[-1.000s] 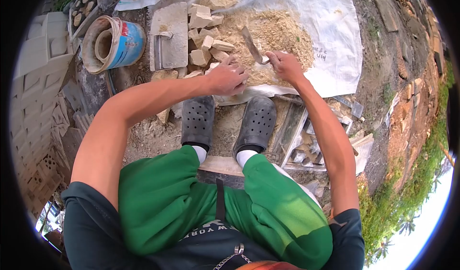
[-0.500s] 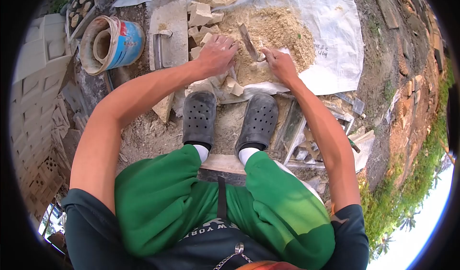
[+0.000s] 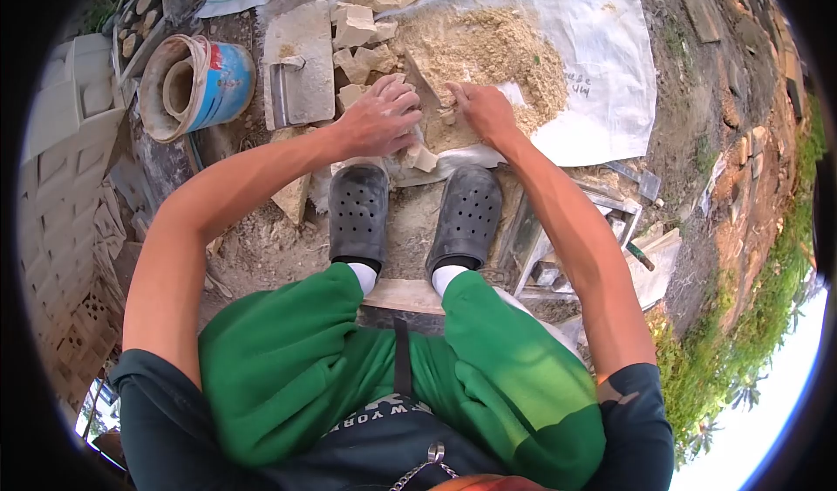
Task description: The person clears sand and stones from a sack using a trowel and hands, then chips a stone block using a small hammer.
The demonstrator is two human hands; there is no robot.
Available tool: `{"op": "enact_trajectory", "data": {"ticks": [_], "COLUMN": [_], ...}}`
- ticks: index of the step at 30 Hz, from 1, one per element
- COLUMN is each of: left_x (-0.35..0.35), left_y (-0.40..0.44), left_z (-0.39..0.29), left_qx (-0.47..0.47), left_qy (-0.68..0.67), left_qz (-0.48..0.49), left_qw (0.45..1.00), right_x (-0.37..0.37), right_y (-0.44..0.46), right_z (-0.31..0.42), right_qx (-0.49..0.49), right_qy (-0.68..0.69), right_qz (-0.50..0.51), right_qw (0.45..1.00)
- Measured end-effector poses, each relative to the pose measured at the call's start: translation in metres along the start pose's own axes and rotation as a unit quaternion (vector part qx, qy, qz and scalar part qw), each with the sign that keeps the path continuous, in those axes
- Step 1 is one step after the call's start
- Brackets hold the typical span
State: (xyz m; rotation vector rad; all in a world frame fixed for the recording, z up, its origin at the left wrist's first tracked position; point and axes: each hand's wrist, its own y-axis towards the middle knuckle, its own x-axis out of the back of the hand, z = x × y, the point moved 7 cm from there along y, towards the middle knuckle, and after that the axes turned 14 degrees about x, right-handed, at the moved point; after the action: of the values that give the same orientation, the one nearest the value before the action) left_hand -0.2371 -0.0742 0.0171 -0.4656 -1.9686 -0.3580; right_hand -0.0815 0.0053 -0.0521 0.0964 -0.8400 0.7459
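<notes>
My left hand (image 3: 380, 118) is over the pale stone pieces (image 3: 355, 25), fingers curled down around something I cannot make out. To its right my right hand (image 3: 482, 110) grips the handle end of a trowel (image 3: 425, 78), whose flat blade points up and left, close to my left fingers. Under and beyond the blade spreads a heap of yellowish crumbly material (image 3: 497, 46) on a white sheet (image 3: 610, 72). A small pale piece (image 3: 422, 158) lies just below my left hand, near the sheet's edge.
A blue and white bucket (image 3: 228, 85) stands at the upper left, beside a dusty float board (image 3: 301, 64) with a handle. My dark clogs (image 3: 359, 212) are just below the hands. A metal frame with rubble (image 3: 547, 273) and a green-handled tool (image 3: 641, 256) lie at the right.
Both hands have shifted left in view, and my left hand has moved up from its earliest position. The trowel has come left with my right hand, its blade now nearer my left fingers.
</notes>
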Motion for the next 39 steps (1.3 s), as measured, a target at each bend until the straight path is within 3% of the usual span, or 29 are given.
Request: {"op": "enact_trajectory", "data": {"ticks": [2,4,5,7,10,11,14,22,24,25,27,28,30,35,39], "left_x": [-0.002,-0.008,-0.008,0.003,0.001,0.004,0.006,0.01,0.008,0.004,0.006,0.007,0.007,0.004,-0.006], "left_y": [0.002,0.005,0.005,0.006,0.006,0.005,0.005,-0.001,0.001,0.003,0.007,0.008,0.009,0.01,0.003], "left_z": [0.002,0.014,0.016,0.014,0.014,0.014,0.022,0.03,0.031,0.032,0.029,0.028,0.025,0.018,-0.01], "left_qx": [0.019,0.119,0.12,0.07,0.085,0.083,0.149,0.141,0.164,0.184,0.185,0.185,0.184,0.143,0.061], "left_qy": [-0.006,-0.082,-0.082,-0.023,-0.013,-0.013,0.059,0.062,0.069,0.075,0.075,0.076,0.084,0.088,0.004], "left_qz": [0.014,0.066,0.065,-0.039,-0.024,-0.023,0.063,0.005,0.048,0.093,0.083,0.074,0.083,0.06,0.08], "left_qw": [1.0,0.987,0.987,0.997,0.996,0.996,0.985,0.988,0.983,0.976,0.976,0.977,0.976,0.984,0.995], "right_x": [0.011,0.024,0.032,0.042,0.018,0.009,-0.023,0.029,0.044,0.043,0.035,0.027,0.006,0.043,0.069], "right_y": [-0.005,-0.012,-0.013,-0.012,0.006,0.011,0.023,-0.003,-0.012,-0.014,-0.01,-0.009,-0.007,-0.016,-0.023], "right_z": [-0.012,-0.025,-0.028,-0.021,-0.001,0.009,0.014,-0.011,-0.015,-0.012,0.01,0.011,0.019,-0.015,-0.023], "right_qx": [-0.036,-0.072,-0.082,-0.069,-0.013,-0.021,0.023,0.01,-0.099,-0.099,0.001,0.0,0.037,-0.023,-0.059], "right_qy": [-0.007,-0.017,-0.04,-0.051,0.046,0.058,0.058,-0.067,-0.105,-0.106,-0.031,-0.031,-0.064,-0.144,-0.153], "right_qz": [-0.003,-0.003,-0.001,-0.042,-0.046,0.007,0.036,-0.089,-0.02,-0.022,-0.054,-0.055,0.028,0.011,-0.025], "right_qw": [0.999,0.997,0.996,0.995,0.998,0.998,0.997,0.994,0.989,0.989,0.998,0.998,0.997,0.989,0.986]}}
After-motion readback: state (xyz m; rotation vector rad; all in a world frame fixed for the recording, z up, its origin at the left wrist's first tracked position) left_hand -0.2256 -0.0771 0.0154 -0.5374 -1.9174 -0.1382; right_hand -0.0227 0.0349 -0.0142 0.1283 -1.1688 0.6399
